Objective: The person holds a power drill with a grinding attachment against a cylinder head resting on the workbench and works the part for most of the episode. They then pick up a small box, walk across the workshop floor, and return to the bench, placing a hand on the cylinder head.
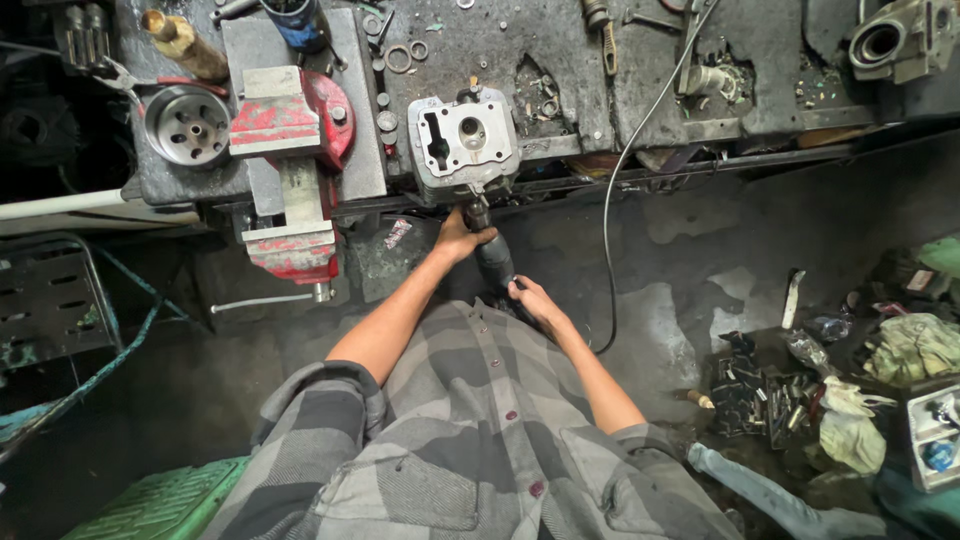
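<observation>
At the workbench's front edge sits a grey cast-metal engine head (463,145). The left hand (460,240) is wrapped around a dark power tool (492,255) pressed against it; the right hand (530,298) grips the tool's rear. The tool's tip is hidden.

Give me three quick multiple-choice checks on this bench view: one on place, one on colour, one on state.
1. The vise sits where from the cylinder head?
A. camera-left
B. camera-right
C. on top

2. Vise colour?
A. blue
B. red
C. green

3. The power tool is:
A. lying on the bench
B. held in both hands
C. hanging by its cable

Answers: 1 A, the vise is clamped at the edge left of the head. 2 B, its paint is worn red. 3 B, left hand near the nose, right hand at the rear.
</observation>
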`<state>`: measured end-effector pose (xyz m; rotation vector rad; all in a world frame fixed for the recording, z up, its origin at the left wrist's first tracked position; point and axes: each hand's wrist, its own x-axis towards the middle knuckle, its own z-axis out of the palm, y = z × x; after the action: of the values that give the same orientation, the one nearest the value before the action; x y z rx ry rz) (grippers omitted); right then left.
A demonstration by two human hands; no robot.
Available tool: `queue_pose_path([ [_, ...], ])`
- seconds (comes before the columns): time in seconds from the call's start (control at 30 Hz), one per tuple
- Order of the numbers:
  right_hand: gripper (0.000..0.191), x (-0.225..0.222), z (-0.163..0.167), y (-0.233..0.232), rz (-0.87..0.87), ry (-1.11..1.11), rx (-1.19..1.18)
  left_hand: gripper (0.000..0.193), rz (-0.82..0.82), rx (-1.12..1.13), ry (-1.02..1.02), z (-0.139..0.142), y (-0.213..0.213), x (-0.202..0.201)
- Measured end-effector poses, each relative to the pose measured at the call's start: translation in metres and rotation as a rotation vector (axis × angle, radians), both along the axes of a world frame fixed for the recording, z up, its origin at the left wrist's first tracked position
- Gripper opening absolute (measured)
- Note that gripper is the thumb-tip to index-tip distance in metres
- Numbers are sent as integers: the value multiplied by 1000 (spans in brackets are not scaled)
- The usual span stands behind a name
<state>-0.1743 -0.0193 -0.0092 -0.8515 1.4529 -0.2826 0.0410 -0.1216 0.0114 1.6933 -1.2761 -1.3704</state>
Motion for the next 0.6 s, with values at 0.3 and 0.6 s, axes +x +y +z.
queue_pose_path([
  [0.3,39,4,2,-5,7,-11,-19,88,20,-27,15,3,-2,1],
  [0.6,44,6,4,-5,38,11,-33,87,-10,-25,-21,3,-4,2],
])
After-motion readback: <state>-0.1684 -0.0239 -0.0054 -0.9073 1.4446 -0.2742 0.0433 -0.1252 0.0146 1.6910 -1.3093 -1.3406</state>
